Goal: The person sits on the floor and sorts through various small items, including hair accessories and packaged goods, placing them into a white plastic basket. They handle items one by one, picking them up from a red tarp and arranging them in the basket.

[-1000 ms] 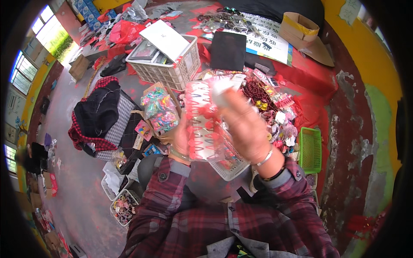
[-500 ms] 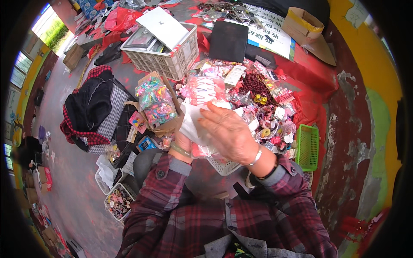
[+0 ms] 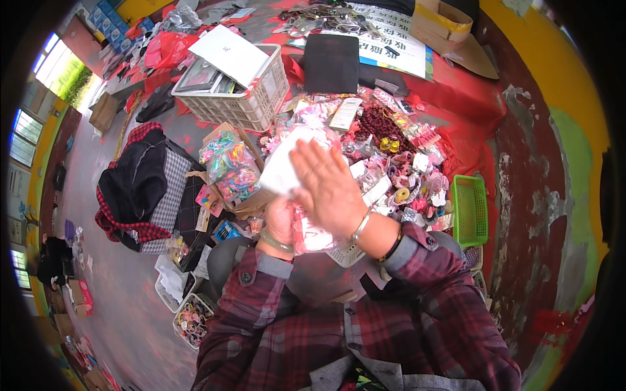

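In front of my chest, my left hand (image 3: 280, 220) is closed round the side of a clear plastic packet (image 3: 313, 236) with pink and white contents; its fingertips are hidden. A white sheet (image 3: 279, 167), paper or cloth, lies over the packet's upper part and sticks out to the left. My right hand (image 3: 331, 192) rests across the sheet and packet, palm down, fingers stretched out. Beyond my hands spreads a heap of small hair ornaments (image 3: 407, 189) in pink, red and white. Dark red beads (image 3: 378, 127) lie among them.
An open cardboard box (image 3: 251, 205) of colourful bagged items stands left of my hands. Behind it is a beige crate (image 3: 254, 107). A green basket (image 3: 469, 212) stands right. Dark clothing (image 3: 134, 182) lies left, and small baskets (image 3: 194, 319) sit by my left arm.
The white sheet now covers more of the packet's top. My right hand has shifted slightly left and its fingers point further up. The whole view has tilted a little.
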Motion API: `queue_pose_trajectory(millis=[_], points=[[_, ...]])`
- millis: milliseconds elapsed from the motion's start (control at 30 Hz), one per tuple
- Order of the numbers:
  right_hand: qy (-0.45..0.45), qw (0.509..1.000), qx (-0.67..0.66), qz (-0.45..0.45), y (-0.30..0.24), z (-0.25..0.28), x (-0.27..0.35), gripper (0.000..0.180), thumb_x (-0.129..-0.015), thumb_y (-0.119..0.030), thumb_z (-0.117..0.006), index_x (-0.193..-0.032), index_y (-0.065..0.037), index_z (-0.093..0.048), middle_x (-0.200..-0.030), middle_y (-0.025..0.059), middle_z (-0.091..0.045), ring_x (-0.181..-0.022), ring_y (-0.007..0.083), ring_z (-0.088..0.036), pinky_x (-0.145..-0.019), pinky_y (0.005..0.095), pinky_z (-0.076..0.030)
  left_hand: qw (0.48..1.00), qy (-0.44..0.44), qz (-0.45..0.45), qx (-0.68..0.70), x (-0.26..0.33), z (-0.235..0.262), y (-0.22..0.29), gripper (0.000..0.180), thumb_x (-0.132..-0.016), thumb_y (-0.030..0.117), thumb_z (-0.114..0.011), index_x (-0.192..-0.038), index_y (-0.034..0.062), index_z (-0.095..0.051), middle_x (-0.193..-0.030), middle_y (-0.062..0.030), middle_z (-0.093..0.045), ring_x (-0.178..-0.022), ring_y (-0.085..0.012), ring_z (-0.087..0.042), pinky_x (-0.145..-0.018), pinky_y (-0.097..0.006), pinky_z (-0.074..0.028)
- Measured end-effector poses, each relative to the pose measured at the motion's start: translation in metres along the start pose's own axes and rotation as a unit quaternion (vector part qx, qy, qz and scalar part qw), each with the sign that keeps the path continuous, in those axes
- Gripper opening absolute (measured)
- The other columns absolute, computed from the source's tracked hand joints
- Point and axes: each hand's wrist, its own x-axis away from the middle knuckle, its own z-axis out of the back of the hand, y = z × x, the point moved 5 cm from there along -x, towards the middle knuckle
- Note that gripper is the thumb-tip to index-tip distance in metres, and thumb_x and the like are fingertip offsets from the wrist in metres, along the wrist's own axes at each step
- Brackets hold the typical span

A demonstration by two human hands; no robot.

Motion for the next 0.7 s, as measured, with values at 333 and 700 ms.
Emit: queue_pose_trajectory(millis=[333, 700], points=[[0.07, 0.995, -0.074, -0.01, -0.003, -0.006, 0.007, 0.053, -0.086, -0.023, -0.053, -0.13, 0.005, -0.04, -0.135, 0.0266, -0.037, -0.126, 0.0405, -0.035, -0.104, 0.0485, -0.028, 0.998, -0.064, 0.009, -0.013, 0.005, -0.031, 0.008, 0.067, -0.091, 0.045, -0.049, -0.141, 0.0085, -0.024, -0.14, -0.0093, -0.036, -0.127, -0.0224, -0.038, -0.105, -0.038, -0.033], [0.133, 0.98, -0.114, -0.091, 0.034, 0.0, -0.002, 0.049, -0.093, -0.023, -0.044, -0.131, 0.007, -0.036, -0.133, 0.0278, -0.039, -0.126, 0.0399, -0.035, -0.106, 0.0437, -0.027, 0.988, -0.139, 0.02, -0.063, 0.012, -0.05, 0.004, 0.071, -0.089, 0.034, -0.055, -0.144, 0.0117, -0.018, -0.141, -0.0085, -0.035, -0.128, -0.0238, -0.037, -0.105, -0.039, -0.031]])
